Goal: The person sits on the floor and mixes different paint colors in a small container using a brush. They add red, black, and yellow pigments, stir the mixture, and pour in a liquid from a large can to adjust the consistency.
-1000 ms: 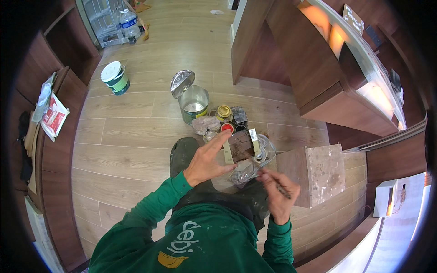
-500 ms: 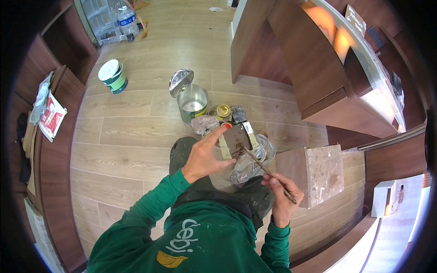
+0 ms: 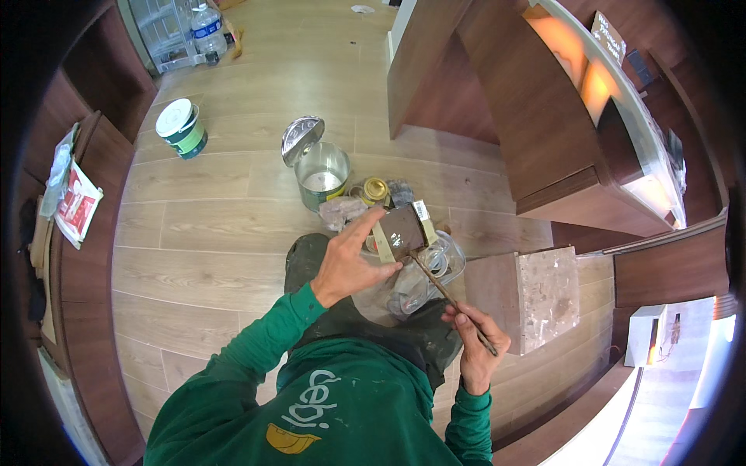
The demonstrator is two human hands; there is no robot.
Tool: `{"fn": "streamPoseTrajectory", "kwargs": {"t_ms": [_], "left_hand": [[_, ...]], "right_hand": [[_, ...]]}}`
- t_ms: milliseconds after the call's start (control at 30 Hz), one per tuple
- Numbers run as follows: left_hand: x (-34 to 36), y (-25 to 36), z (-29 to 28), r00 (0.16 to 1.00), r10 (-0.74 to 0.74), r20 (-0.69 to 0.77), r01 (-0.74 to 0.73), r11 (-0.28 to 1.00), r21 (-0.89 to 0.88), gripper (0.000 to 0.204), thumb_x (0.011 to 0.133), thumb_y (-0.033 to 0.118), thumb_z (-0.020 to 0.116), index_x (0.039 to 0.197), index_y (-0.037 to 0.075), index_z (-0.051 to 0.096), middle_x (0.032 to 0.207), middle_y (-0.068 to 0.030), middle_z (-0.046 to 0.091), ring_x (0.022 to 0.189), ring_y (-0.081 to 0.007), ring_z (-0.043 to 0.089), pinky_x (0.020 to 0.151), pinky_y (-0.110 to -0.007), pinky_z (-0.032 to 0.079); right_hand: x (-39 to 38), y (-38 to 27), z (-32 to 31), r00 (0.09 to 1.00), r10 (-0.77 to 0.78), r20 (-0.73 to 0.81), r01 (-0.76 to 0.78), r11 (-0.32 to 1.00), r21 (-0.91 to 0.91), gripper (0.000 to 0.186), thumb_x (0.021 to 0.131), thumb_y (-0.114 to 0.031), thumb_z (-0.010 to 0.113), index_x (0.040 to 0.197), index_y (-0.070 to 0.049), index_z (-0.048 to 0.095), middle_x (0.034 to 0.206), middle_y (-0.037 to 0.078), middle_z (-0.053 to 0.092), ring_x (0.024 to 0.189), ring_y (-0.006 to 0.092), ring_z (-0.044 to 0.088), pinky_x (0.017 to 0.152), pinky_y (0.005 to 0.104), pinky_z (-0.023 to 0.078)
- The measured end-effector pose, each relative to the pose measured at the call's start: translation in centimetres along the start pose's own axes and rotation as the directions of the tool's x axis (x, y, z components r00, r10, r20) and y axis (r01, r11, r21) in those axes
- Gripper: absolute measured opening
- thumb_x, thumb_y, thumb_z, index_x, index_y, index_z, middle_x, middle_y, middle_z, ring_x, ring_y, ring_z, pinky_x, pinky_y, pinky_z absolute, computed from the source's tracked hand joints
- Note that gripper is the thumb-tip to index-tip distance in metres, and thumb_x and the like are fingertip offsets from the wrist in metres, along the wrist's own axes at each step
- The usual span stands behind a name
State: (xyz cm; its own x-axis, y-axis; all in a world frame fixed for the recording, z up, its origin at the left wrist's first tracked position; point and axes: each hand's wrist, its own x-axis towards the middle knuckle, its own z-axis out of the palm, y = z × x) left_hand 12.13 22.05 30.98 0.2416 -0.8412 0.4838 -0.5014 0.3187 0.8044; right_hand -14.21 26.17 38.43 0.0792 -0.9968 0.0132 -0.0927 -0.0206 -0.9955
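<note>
My left hand is closed on the edge of a small brown block with cream sides, thumb on the near side and fingers along the far side. Its brown top has a shiny wet patch. In my right hand I pinch a thin paintbrush, its tip at the block's near edge. Beyond the block, an opened tin can stands with its lid bent up. A small round gold tin and a crumpled greyish rag lie beside it.
A clear plastic bag with a coiled pale cable lies under the block. At right stands a paint-stained wooden box. A green bucket with a white lid is at far left. Brown cabinets line both sides; a water bottle stands far off.
The brush tip has moved from the block's top to its near edge. The block has tilted a little, and a bright wet sheen shows. The whole view has shifted slightly.
</note>
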Motion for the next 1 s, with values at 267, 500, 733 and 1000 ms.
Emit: {"fn": "streamPoseTrajectory", "kwargs": {"t_ms": [267, 500, 733, 1000], "left_hand": [[0.3, -1.3, 0.0, 0.996, -0.084, 0.019, 0.084, 0.996, -0.020, 0.094, 0.062, 0.019, 0.099, 0.145, 0.004, 0.059, 0.136, -0.0172, 0.069, 0.121, -0.0297, 0.071, 0.100, -0.040, 0.058], [0.7, -4.9, -1.0, 0.974, -0.222, -0.037, 0.222, 0.975, -0.005, 0.092, 0.063, 0.017, 0.097, 0.145, 0.003, 0.059, 0.129, -0.0164, 0.073, 0.112, -0.0261, 0.073, 0.098, -0.039, 0.058], [-3.6, -9.0, -5.0, 0.885, -0.450, -0.118, 0.458, 0.888, 0.050, 0.093, 0.062, 0.019, 0.098, 0.145, 0.002, 0.059, 0.124, -0.0165, 0.074, 0.098, -0.0240, 0.072, 0.090, -0.037, 0.059], [-10.1, -10.4, -7.4, 0.761, -0.640, -0.108, 0.647, 0.761, 0.050, 0.097, 0.061, 0.021, 0.100, 0.144, -0.004, 0.057, 0.128, -0.0189, 0.072, 0.100, -0.0249, 0.074, 0.090, -0.036, 0.060]], "right_hand": [[2.6, -0.6, 1.5, 0.987, -0.149, 0.056, 0.157, 0.971, -0.183, 0.017, 0.092, 0.007, 0.072, 0.108, 0.004, 0.077, 0.105, 0.018, 0.077, 0.096, 0.0219, 0.075, 0.087, 0.0332, 0.059], [4.3, 3.0, 1.1, 0.974, -0.108, 0.201, 0.171, 0.928, -0.332, 0.017, 0.089, 0.003, 0.073, 0.105, 0.002, 0.078, 0.103, 0.014, 0.077, 0.095, 0.0181, 0.072, 0.086, 0.0298, 0.056], [10.7, 18.1, 3.3, 0.946, 0.317, 0.066, -0.295, 0.929, -0.225, 0.024, 0.095, -0.008, 0.071, 0.113, 0.007, 0.077, 0.101, 0.014, 0.079, 0.094, 0.0175, 0.074, 0.085, 0.0303, 0.057], [14.8, 27.6, 5.6, 0.942, 0.322, 0.097, -0.276, 0.904, -0.326, 0.027, 0.096, -0.013, 0.070, 0.116, 0.004, 0.077, 0.096, 0.011, 0.079, 0.080, 0.0155, 0.075, 0.065, 0.0244, 0.051]]}}
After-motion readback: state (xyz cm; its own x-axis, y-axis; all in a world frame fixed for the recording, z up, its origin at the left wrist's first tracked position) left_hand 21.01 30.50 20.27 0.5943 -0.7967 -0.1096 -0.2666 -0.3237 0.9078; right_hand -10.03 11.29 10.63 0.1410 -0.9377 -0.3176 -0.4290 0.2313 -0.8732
